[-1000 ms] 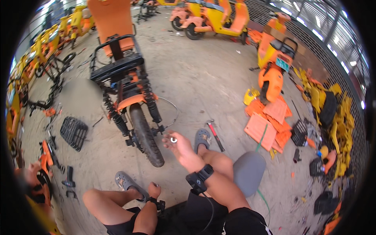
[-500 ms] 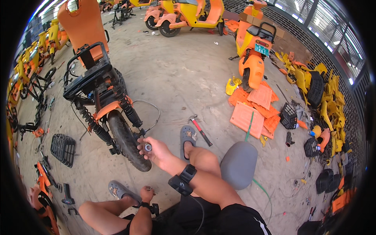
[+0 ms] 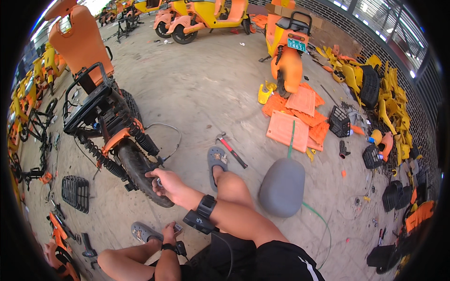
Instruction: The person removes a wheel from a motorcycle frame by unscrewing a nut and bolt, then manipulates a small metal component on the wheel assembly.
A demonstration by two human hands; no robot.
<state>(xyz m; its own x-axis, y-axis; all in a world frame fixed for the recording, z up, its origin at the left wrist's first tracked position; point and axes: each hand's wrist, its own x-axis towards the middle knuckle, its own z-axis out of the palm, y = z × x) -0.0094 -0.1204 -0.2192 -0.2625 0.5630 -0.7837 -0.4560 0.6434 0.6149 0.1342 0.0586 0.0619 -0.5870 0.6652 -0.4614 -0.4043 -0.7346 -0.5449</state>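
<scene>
My right hand (image 3: pixel 169 187) is beside the rear tyre (image 3: pixel 132 161) of a stripped scooter frame; whether it touches the rubber I cannot tell. Its curled fingers hold a small round metal piece (image 3: pixel 159 181), and the index finger stretches forward over the tyre. Lower down, between my legs, my left hand (image 3: pixel 169 232) is closed on a small shiny piece (image 3: pixel 177 228) whose kind I cannot make out. Coil shock absorbers (image 3: pixel 109 164) flank the wheel, and a black rack (image 3: pixel 89 105) sits above it.
A red-handled hammer (image 3: pixel 233 151) lies beyond my right foot. To the right stands a grey seat (image 3: pixel 282 187) near a green strap (image 3: pixel 319 229). Orange panels (image 3: pixel 287 131) lie by a parked scooter (image 3: pixel 288 70). A black basket (image 3: pixel 75 193) is at left; yellow parts (image 3: pixel 396 126) pile along the wall.
The whole view has shifted, with the scene sliding left. My right hand has moved a little left against the tyre, its index finger now stretched out. My left hand has turned slightly, its piece showing more.
</scene>
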